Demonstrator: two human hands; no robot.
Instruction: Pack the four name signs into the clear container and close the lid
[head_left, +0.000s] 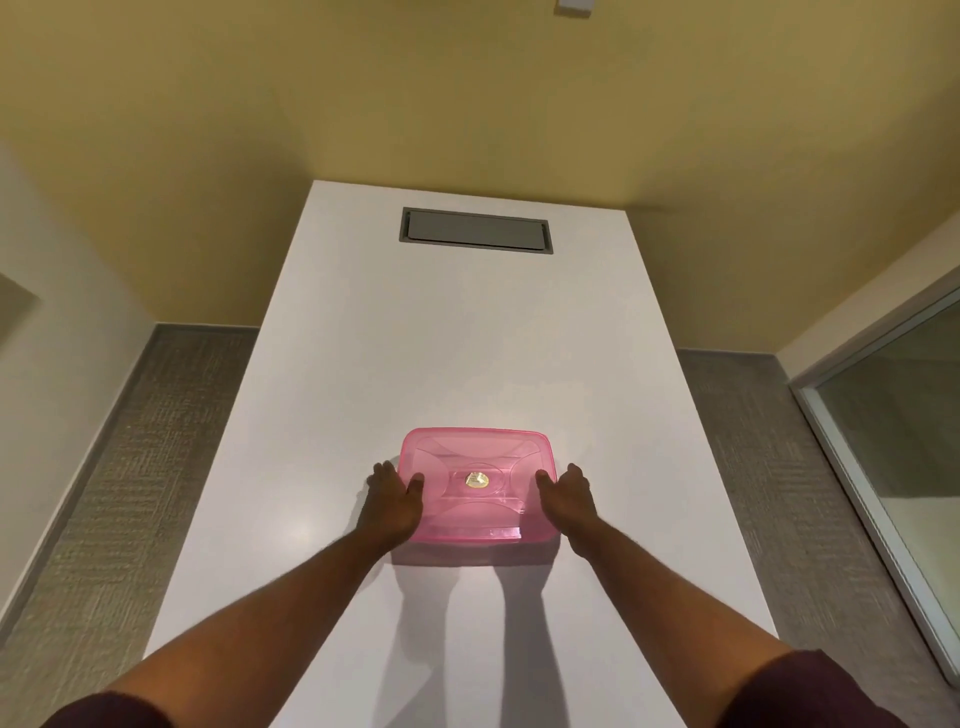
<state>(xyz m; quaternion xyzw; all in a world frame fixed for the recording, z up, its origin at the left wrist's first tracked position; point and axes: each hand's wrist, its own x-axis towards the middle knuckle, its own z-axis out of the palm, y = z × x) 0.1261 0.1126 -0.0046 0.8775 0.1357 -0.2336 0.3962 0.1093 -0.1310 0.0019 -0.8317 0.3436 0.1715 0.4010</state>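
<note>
A container with a translucent pink lid (475, 486) sits on the white table (457, 338), a small gold sticker at the lid's centre. The lid lies flat over the container. My left hand (392, 501) rests against its left side, thumb on the lid's top and fingers down the outside. On the opposite side my right hand (566, 501) mirrors that hold, thumb on the lid. Faint clear shapes show through the pink plastic near the front edge; I cannot tell what they are. No name sign lies on the table.
A grey recessed cable hatch (475, 231) is set into the table's far end. Yellow walls surround the room, grey carpet (130, 467) runs along both sides of the table, and a glass panel (893, 441) stands at the right.
</note>
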